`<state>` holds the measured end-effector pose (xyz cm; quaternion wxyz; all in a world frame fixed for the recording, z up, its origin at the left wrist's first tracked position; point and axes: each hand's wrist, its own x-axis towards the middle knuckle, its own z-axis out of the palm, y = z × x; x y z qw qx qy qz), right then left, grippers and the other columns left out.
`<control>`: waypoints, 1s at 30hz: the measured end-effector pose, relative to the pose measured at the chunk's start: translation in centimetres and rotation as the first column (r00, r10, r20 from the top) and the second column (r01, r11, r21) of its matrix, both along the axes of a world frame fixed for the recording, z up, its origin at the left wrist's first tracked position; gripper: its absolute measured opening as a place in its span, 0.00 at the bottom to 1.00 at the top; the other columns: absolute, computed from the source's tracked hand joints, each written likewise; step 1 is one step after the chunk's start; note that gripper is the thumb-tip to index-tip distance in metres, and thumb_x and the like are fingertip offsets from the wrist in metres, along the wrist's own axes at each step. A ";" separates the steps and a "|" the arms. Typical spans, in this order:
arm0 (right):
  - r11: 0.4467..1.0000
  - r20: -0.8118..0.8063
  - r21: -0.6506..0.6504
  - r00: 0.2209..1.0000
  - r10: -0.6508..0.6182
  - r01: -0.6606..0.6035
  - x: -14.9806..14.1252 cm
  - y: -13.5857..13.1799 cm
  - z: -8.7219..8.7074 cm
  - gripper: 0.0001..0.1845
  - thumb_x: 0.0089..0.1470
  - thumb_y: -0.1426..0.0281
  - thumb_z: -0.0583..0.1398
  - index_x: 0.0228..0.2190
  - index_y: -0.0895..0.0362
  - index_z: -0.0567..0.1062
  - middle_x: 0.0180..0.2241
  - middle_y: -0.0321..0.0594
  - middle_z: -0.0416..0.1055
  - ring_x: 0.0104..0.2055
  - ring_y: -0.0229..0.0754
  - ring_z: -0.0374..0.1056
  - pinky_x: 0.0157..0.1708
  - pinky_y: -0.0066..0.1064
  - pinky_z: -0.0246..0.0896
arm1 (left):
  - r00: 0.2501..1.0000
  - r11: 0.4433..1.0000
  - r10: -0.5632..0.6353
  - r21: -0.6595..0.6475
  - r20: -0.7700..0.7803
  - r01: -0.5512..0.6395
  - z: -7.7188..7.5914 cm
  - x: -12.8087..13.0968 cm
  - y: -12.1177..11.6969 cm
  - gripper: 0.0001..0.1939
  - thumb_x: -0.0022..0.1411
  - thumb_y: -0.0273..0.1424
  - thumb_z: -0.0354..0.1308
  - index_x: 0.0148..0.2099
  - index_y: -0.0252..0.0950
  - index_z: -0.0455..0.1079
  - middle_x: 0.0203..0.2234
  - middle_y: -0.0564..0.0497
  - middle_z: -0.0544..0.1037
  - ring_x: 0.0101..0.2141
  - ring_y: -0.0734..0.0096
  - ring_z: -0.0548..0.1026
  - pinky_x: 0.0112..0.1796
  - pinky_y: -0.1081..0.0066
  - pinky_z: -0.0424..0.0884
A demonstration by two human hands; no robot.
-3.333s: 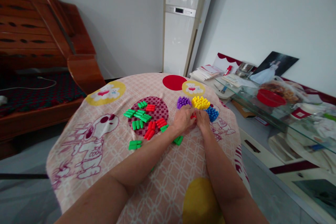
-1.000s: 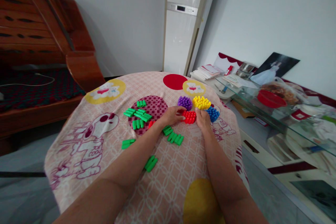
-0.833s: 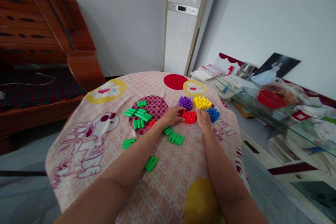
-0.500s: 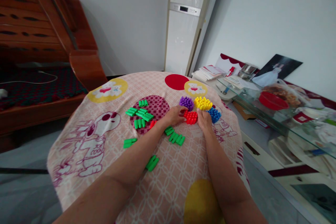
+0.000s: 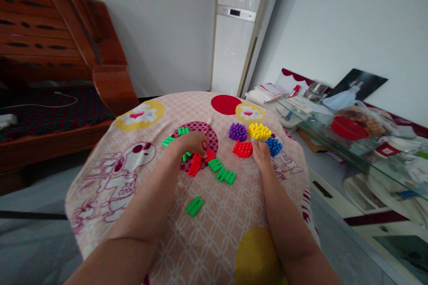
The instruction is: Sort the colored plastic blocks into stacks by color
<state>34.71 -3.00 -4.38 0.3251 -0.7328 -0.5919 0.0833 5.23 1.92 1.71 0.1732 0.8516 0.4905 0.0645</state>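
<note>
My left hand [image 5: 197,142] reaches over the loose plastic pieces with its fingers curled into a pinch. Its fingertips are at a small red ribbed piece [image 5: 210,156]; whatever lies inside the grip is hidden. Another red piece [image 5: 195,164] lies just below. My right hand [image 5: 261,152] rests with fingers drawn together against the right side of a red cluster of round-tipped pegs [image 5: 242,149]. What its fingers grip cannot be made out. Around it stand similar clusters, purple [image 5: 238,132], yellow [image 5: 260,131] and blue [image 5: 274,146]. Several green ribbed pieces [image 5: 225,176] lie loose, some partly behind my left hand.
A patterned cloth [image 5: 214,227] covers the round table. To the right is a glass-topped stand [image 5: 334,142] with papers [image 5: 267,92] and a red bowl [image 5: 349,128]. A wooden bench [image 5: 110,75] stands at the left, a tall white air conditioner [image 5: 232,49] behind.
My left hand has left the red cluster and moved left to the loose red pieces, which now show more fully. My right hand stays beside the cluster. The view has shifted slightly.
</note>
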 end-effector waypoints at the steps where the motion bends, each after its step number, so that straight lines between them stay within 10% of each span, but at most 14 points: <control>1: 1.000 -0.001 0.011 1.000 -0.001 0.001 0.0 0.0 -0.1 0.31 0.66 0.52 0.43 0.21 0.53 0.70 0.28 0.51 0.74 0.36 0.54 0.71 0.37 0.40 0.60 | 0.999 0.999 -0.024 -0.026 -0.034 0.023 -0.3 0.5 -0.2 0.07 0.38 0.30 0.70 0.26 0.40 0.77 0.21 0.53 0.77 0.28 0.63 0.76 0.33 0.70 0.70; 18: 1.000 0.035 -0.016 0.999 0.009 -0.008 0.2 0.2 -0.2 0.31 0.66 0.54 0.42 0.24 0.54 0.72 0.28 0.51 0.74 0.34 0.52 0.70 0.36 0.39 0.58 | 0.932 0.982 -0.188 0.031 0.311 0.187 0.7 4.8 -1.7 0.14 0.56 0.24 0.56 0.43 0.35 0.79 0.34 0.50 0.82 0.35 0.68 0.78 0.38 0.73 0.70; 30: 0.999 0.076 0.012 0.996 0.036 -0.037 0.4 0.3 -0.3 0.29 0.67 0.58 0.43 0.22 0.55 0.71 0.27 0.52 0.74 0.33 0.52 0.70 0.33 0.38 0.58 | 0.954 0.920 -0.284 0.306 0.094 0.243 -1.2 9.7 -4.5 0.16 0.58 0.16 0.49 0.43 0.34 0.72 0.39 0.44 0.77 0.41 0.63 0.75 0.42 0.68 0.71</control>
